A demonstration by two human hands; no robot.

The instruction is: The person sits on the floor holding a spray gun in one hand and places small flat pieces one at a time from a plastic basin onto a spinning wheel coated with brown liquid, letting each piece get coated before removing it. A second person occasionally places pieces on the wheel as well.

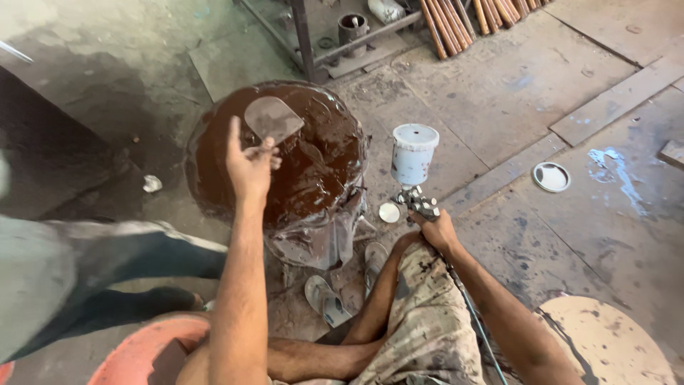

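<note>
Left hand [249, 167] clamped on a flat scraper blade [273, 119], held over the brown-coated round drum top [313, 171]. Right hand [436, 232] closed around a spray gun [417, 203] with pale cup [414, 153], upright beside the drum. Hands well apart. Round lid [552, 177] lay on concrete floor [513, 93]

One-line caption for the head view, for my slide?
Left hand presses a scraper on a brown-coated round top; right hand holds a spray gun.
</note>
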